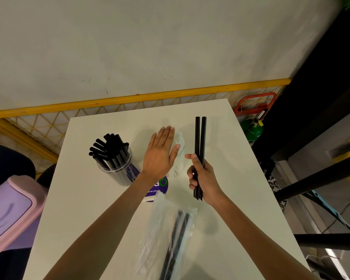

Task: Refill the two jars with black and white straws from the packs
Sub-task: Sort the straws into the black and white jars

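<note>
A clear jar (117,170) packed with black straws (109,148) stands at the left of the white table (230,199). Beside it on the right is a second jar (176,170) of white straws, mostly hidden by my left hand (160,154), which lies flat over it with fingers straight and together. My right hand (202,178) is closed around two black straws (200,136), held upright to the right of the white jar. A clear plastic pack (170,235) with a few black straws in it lies on the table near me.
A pink and lilac bin (10,213) stands left of the table. A yellow mesh barrier (38,122) runs behind it. A green cylinder (251,130) and black furniture legs (315,178) are at the right.
</note>
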Demonstrator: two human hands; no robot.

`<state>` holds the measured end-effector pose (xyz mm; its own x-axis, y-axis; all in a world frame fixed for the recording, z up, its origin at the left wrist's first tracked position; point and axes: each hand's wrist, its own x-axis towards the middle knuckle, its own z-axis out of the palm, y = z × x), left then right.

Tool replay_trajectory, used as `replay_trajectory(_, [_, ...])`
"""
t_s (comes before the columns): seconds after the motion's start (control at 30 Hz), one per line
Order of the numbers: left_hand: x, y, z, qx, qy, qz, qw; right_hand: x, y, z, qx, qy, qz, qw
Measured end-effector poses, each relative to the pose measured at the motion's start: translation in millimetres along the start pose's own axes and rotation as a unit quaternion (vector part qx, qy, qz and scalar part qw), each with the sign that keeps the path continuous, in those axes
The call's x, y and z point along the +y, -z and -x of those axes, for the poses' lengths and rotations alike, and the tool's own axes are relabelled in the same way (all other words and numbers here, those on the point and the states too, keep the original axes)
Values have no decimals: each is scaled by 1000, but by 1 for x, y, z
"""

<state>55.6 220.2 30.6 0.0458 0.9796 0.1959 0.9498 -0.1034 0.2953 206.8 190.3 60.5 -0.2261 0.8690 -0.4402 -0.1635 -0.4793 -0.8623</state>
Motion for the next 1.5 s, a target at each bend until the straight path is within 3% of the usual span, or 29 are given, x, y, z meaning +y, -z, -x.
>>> replay_trajectory(0.2, [-3,0,0,-41,-15,-4,999,-2,-5,3,-18,0,1,1000])
replay_trajectory(0.33, [7,19,2,51,34,120,991,-3,-13,6,-60,1,-5,998])
replay_trajectory(0.4, [12,39,3,86,100,264,955,-4,-20,7,-90,1,-3,996])
replay_trajectory(0.5, [16,73,3,49,202,478,853,-5,-36,9,-141,0,10,990])
replay_trajectory(0.57, [10,90,9,26,231,541,808,-4,-51,12,-178,-2,20,984])
replay_trajectory(0.77, [-22,123,35,30,244,577,779,4,-87,22,-258,-11,66,964])
replay_trajectory(0.9, [-40,144,47,60,224,541,808,7,-104,26,-270,-21,82,959])
replay_trajectory(1.03, [-65,173,45,191,179,415,871,15,-111,19,-227,-65,91,968])
replay_trajectory(1.23, [-91,208,42,357,110,247,894,26,-110,9,-129,-88,56,986])
replay_trajectory(1.5, [-102,179,40,360,156,166,905,32,-111,-2,-103,-87,47,990])
